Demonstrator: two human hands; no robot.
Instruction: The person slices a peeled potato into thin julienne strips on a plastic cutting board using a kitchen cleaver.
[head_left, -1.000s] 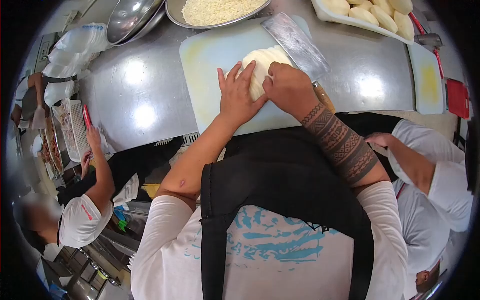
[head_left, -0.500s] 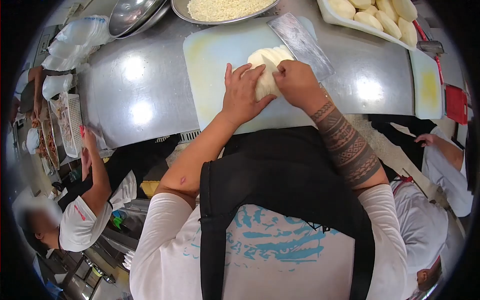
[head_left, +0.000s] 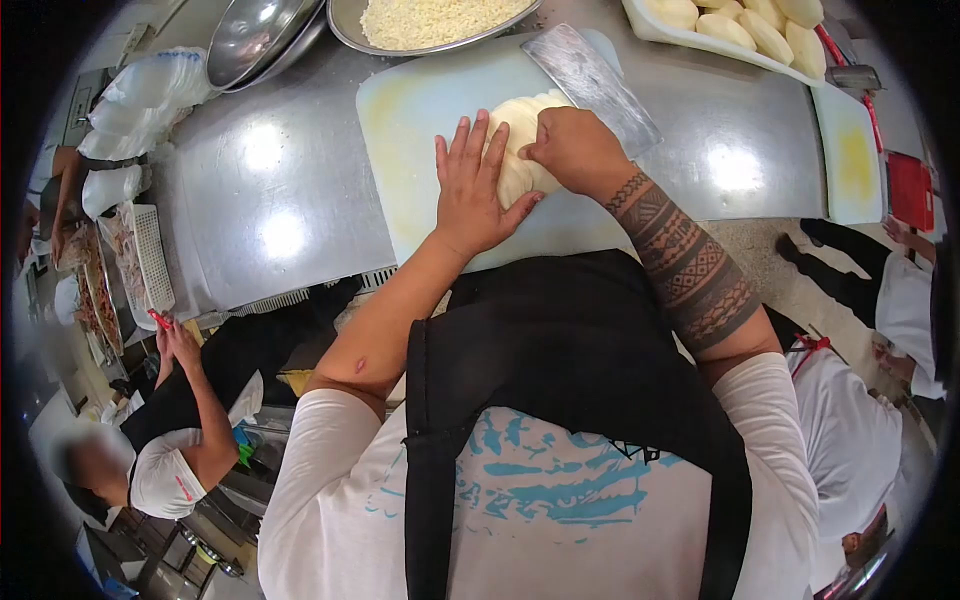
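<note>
Overlapping slices of a pale, peeled root vegetable [head_left: 518,178] lie in a fanned stack on the pale cutting board [head_left: 400,130]. My left hand [head_left: 470,190] rests flat along the stack's left side, fingers stretched out and thumb at its near edge. From the right, my right hand [head_left: 575,150] is curled closed, with thumb and fingertips pinched on the slices. Its fingers partly hide what they grip. Just beyond that hand, a cleaver [head_left: 590,85] lies with its wide blade across the board's far right corner; my right arm hides its handle.
A metal bowl of chopped pale bits [head_left: 430,20] stands at the back, beside stacked steel bowls [head_left: 255,40]. At the back right, a white tray [head_left: 720,55] holds several peeled vegetables. A co-worker [head_left: 180,440] with a red-handled tool stands at left; others are at right.
My left hand has flattened and shifted slightly left. My right hand has moved a little left over the slices, which look more spread. The co-worker at left has both hands together now.
</note>
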